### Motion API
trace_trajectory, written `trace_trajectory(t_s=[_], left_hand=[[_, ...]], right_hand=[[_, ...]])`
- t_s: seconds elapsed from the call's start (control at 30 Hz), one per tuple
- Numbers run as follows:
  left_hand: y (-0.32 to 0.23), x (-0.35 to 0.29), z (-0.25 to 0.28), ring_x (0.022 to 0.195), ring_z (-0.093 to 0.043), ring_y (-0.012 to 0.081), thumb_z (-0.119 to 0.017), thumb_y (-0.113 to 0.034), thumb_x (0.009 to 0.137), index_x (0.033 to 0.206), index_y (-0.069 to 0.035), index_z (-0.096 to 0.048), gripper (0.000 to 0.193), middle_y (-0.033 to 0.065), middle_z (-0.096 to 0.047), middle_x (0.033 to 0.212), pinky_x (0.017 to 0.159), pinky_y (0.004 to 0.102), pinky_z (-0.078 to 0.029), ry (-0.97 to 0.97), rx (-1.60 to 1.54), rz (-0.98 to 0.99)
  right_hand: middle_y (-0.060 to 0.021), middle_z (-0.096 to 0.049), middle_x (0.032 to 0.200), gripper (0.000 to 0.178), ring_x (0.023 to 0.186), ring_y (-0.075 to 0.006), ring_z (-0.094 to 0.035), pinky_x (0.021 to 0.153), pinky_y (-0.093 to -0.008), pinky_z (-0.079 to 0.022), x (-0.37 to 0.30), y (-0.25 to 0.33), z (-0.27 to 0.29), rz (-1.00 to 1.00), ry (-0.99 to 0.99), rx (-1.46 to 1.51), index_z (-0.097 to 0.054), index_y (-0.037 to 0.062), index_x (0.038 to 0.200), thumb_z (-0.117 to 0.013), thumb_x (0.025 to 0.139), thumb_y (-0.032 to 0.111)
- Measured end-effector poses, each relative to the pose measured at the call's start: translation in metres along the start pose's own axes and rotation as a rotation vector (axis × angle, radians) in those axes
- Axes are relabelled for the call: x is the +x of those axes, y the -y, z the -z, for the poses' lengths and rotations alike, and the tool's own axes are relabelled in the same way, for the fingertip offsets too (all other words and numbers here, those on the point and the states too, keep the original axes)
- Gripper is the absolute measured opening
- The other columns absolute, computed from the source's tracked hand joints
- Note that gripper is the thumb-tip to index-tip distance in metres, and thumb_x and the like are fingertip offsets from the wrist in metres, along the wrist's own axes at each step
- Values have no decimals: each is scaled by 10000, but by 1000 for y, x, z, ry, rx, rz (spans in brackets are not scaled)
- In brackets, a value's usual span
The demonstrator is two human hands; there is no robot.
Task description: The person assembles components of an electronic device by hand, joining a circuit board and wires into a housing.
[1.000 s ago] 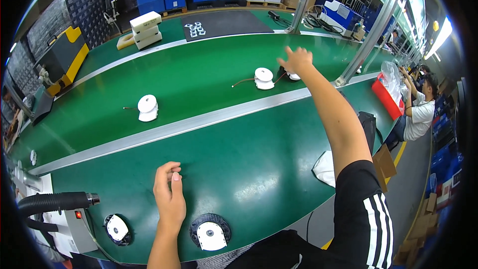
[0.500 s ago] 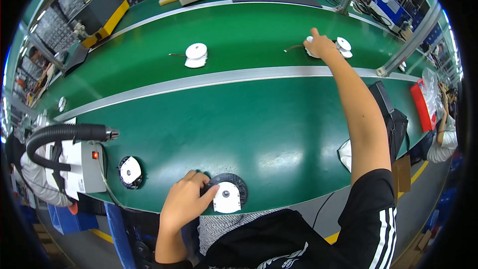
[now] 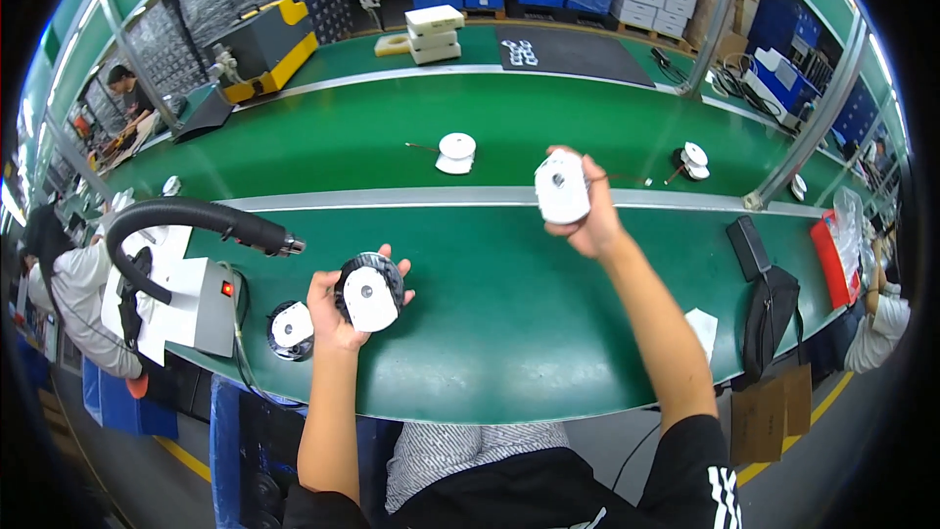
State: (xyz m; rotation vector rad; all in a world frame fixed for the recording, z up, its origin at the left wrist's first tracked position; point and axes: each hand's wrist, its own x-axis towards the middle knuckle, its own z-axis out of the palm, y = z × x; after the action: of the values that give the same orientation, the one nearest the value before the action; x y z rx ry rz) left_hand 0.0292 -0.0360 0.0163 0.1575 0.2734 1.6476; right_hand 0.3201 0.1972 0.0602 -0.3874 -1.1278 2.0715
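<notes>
My left hand (image 3: 333, 318) is closed around a black round housing with a white plate (image 3: 374, 300), lifted over the near bench with the white face up. My right hand (image 3: 595, 227) grips a white rounded disc part (image 3: 562, 198), held up by the conveyor's near rail; a thin brown lead trails to its right. Left of my left hand, a second black housing with a white plate (image 3: 292, 330) lies on the bench. On the green conveyor rest a white two-disc part with a lead (image 3: 456, 151) and a similar white part (image 3: 694, 159) farther right.
A black flexible hose (image 3: 196, 213) arches from a white box with a lit red switch (image 3: 217, 309) at left. A metal rail (image 3: 431, 198) divides bench and conveyor. At right lie a white sheet (image 3: 702, 331), a black bag (image 3: 771, 318) and a red bin (image 3: 832, 260).
My right hand has brought the white disc part off the conveyor toward me. My left hand has lifted the black housing from the bench. The view has tilted upward.
</notes>
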Motion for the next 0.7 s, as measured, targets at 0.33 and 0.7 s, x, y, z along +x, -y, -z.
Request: trace_trajectory(t_s=[0.33, 0.7], left_hand=[[-17, 20, 12, 1278, -447, 426, -403, -577, 937, 1298, -109, -532, 604, 214, -495, 1389, 997, 574, -398, 72, -162, -340], [-16, 38, 44, 1103, -610, 294, -355, -546, 959, 1179, -121, -594, 535, 81, -651, 1153, 959, 444, -493, -259, -163, -497]], right_hand=[[1, -605, 991, 554, 621, -88, -512, 410, -220, -262, 14, -80, -140, -210, 192, -28, -487, 240, 1326, -205, 1022, 608], [-11, -637, 1034, 446, 709, -112, -600, 395, -232, -324, 47, -186, -195, -344, 103, 35, -536, 195, 1228, -255, 1035, 482]])
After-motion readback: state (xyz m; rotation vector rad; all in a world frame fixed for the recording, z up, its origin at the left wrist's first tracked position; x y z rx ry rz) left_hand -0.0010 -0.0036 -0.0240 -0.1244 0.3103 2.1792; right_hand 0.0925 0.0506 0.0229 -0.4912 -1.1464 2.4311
